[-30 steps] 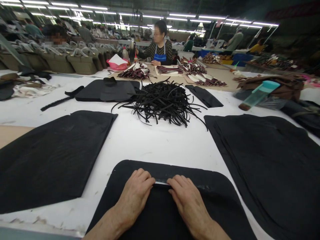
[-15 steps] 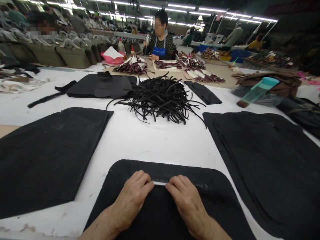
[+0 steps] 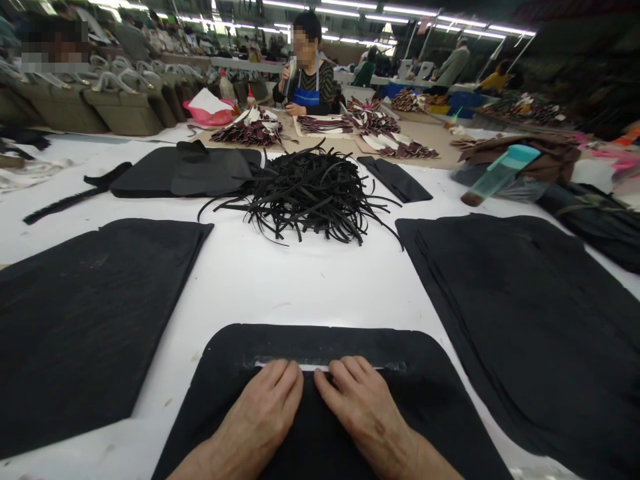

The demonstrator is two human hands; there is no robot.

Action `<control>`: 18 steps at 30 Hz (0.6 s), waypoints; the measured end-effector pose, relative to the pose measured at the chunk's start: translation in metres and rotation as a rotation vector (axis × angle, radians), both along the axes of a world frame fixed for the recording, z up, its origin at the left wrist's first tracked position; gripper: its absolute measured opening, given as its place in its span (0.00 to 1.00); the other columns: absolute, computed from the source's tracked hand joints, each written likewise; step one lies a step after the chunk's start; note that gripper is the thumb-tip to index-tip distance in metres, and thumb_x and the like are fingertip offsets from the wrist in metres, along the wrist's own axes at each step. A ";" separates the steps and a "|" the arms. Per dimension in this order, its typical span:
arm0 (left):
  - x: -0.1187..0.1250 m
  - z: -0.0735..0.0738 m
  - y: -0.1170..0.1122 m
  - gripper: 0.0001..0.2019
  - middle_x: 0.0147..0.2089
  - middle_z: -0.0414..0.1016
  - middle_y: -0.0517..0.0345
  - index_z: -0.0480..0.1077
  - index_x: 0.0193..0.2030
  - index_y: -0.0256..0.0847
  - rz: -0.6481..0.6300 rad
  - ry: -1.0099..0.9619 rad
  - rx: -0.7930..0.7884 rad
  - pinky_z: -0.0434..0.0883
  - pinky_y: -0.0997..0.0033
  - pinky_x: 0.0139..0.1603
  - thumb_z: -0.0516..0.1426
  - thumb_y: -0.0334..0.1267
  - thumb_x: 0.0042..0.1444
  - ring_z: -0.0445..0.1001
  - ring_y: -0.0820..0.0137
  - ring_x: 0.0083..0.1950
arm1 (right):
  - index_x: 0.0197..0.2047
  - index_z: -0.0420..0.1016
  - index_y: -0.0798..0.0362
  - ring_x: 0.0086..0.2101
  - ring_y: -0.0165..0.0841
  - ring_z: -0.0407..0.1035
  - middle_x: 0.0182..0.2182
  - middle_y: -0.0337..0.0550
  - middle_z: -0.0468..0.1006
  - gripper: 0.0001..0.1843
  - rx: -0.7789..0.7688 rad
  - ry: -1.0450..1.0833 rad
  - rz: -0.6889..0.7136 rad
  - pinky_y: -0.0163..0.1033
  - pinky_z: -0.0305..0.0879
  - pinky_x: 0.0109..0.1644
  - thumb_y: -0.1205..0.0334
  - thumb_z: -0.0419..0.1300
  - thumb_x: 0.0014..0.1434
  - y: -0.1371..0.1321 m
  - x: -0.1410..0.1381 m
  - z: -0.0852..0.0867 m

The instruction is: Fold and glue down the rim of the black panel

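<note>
A black fabric panel (image 3: 440,407) with rounded corners lies on the white table (image 3: 310,280) right in front of me. My left hand (image 3: 260,420) and my right hand (image 3: 365,413) lie flat on it side by side, fingers stretched forward and close together. The fingertips press along a thin pale strip (image 3: 315,367) that runs across the panel near its far edge. Neither hand grips anything.
A stack of black panels (image 3: 85,313) lies to the left and a larger one (image 3: 525,307) to the right. A heap of black strips (image 3: 310,193) sits mid-table, more black pieces (image 3: 180,173) behind it. A teal bottle (image 3: 500,173) lies far right. A person in a blue apron (image 3: 307,73) sits across.
Both hands have slid a little toward me and closer together along the pale strip. The view has dipped slightly. The person opposite has raised a bottle to the face.
</note>
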State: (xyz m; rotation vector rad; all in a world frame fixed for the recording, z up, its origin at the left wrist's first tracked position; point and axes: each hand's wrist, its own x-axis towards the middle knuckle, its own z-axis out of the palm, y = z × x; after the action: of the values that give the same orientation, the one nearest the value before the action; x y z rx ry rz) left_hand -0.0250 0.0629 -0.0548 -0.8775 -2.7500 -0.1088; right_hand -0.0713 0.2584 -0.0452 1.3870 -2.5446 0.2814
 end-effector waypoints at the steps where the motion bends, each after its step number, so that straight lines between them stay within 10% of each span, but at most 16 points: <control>1: 0.000 -0.001 0.002 0.16 0.46 0.70 0.48 0.64 0.51 0.28 -0.001 -0.010 -0.009 0.69 0.63 0.48 0.45 0.22 0.58 0.68 0.61 0.45 | 0.46 0.69 0.56 0.31 0.35 0.60 0.31 0.43 0.69 0.10 0.003 0.001 0.001 0.41 0.57 0.35 0.71 0.53 0.61 -0.001 0.000 0.001; 18: 0.014 0.005 0.030 0.19 0.48 0.71 0.46 0.68 0.54 0.28 0.091 0.047 -0.228 0.64 0.61 0.56 0.48 0.28 0.56 0.66 0.57 0.49 | 0.45 0.70 0.63 0.34 0.37 0.62 0.35 0.49 0.70 0.18 0.006 -0.058 0.010 0.42 0.63 0.38 0.71 0.40 0.65 0.054 -0.004 0.004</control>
State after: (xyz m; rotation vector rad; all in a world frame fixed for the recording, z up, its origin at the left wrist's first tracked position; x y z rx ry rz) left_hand -0.0108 0.0927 -0.0500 -0.7951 -2.7897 0.2431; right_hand -0.0748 0.3127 -0.0408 1.4149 -2.5877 0.3201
